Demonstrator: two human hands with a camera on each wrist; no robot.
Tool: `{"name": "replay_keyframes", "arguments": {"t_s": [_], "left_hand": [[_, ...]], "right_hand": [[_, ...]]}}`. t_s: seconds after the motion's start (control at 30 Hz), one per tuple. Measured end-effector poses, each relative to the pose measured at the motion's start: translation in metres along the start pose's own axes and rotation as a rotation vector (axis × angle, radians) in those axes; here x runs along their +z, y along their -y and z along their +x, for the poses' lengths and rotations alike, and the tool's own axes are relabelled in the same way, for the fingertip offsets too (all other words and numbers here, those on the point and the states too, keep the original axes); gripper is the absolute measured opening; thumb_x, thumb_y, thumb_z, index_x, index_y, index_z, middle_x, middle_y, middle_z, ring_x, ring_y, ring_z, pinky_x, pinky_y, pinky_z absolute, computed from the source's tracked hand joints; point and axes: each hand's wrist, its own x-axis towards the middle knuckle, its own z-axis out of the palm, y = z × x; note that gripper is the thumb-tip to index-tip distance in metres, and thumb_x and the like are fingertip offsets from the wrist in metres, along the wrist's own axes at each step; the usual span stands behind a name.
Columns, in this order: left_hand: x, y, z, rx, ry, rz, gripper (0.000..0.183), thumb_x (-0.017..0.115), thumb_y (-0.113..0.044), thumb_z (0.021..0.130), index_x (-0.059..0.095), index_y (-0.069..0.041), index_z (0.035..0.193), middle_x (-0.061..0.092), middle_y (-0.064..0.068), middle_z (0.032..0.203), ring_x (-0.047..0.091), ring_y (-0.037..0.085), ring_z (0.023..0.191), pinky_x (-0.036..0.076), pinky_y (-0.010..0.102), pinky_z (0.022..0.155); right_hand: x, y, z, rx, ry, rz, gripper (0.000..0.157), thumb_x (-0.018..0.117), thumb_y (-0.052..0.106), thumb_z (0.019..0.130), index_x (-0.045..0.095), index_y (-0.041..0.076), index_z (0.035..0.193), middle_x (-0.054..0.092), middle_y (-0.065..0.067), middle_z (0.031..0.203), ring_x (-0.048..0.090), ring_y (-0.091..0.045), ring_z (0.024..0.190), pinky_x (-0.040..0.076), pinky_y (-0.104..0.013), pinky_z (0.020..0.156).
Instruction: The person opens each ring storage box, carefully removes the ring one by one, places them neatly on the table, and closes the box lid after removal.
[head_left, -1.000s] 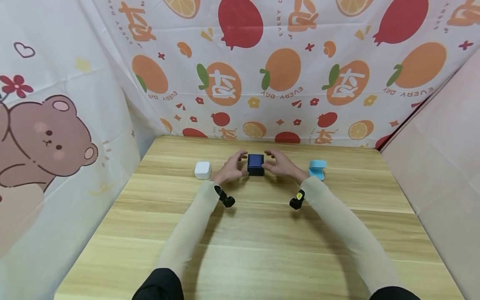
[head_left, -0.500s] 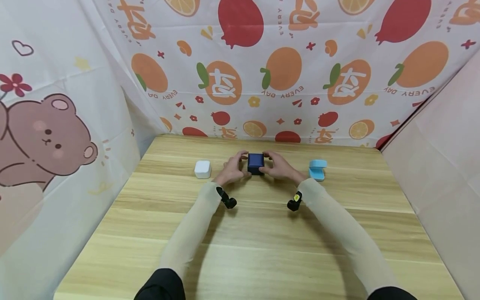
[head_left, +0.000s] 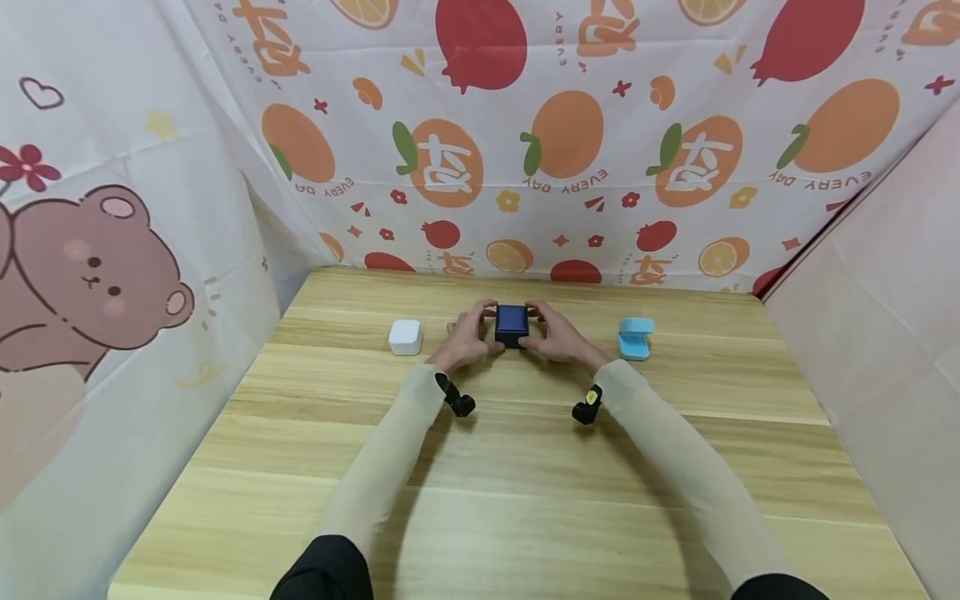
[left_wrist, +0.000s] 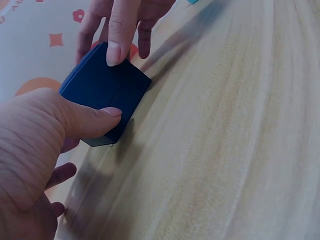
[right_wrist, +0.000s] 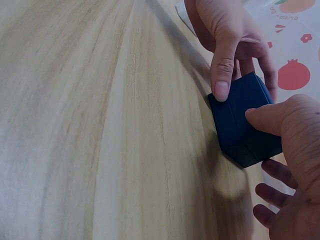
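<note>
A small dark blue hinged box (head_left: pixel 512 318), shaped like a ring box, is at the middle of the table's far part. Its lid is closed, with a thin seam across the front in both wrist views. My left hand (head_left: pixel 465 343) holds it from the left, thumb pressed on the front below the seam. From the right, my right hand (head_left: pixel 562 337) grips it with the thumb on the lid part (right_wrist: pixel 260 132) above the seam. Index fingers of both hands reach round to its back edge, and the other fingers are partly hidden.
A white rounded box (head_left: pixel 406 337) stands left of my left hand. To the right of my right hand is a light blue box (head_left: pixel 635 338) with its lid raised. The wooden table (head_left: pixel 510 500) ends at a fruit-print cloth (head_left: pixel 510 167) behind.
Both hands have closed in on the dark blue box from its sides. Thumbs have come onto its front and fingers onto its back. The white and light blue boxes stay put.
</note>
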Motion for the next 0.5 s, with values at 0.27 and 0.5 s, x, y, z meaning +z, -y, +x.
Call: {"name": "replay_keyframes", "arguments": {"t_s": [0.27, 0.5], "left_hand": [[0.0021, -0.0010, -0.0003, -0.009, -0.003, 0.022, 0.085, 0.083, -0.018, 0.084, 0.035, -0.015, 0.154, 0.053, 0.015, 0.152, 0.042, 0.035, 0.131, 0.023, 0.047, 0.097], [0.0054, -0.0001, 0.0019, -0.009, -0.017, 0.021, 0.087, 0.085, -0.023, 0.083, 0.034, -0.017, 0.153, 0.054, 0.016, 0.151, 0.041, 0.036, 0.132, 0.022, 0.048, 0.098]], "right_hand": [[0.0015, -0.0006, 0.0006, 0.037, -0.001, -0.006, 0.076, 0.072, 0.033, 0.095, 0.034, 0.005, 0.155, 0.048, -0.020, 0.152, 0.046, -0.040, 0.141, 0.036, -0.057, 0.117], [0.0057, -0.0050, 0.0025, 0.041, -0.030, -0.012, 0.072, 0.069, 0.040, 0.096, 0.036, 0.009, 0.153, 0.048, -0.017, 0.153, 0.046, -0.037, 0.142, 0.037, -0.054, 0.117]]}}
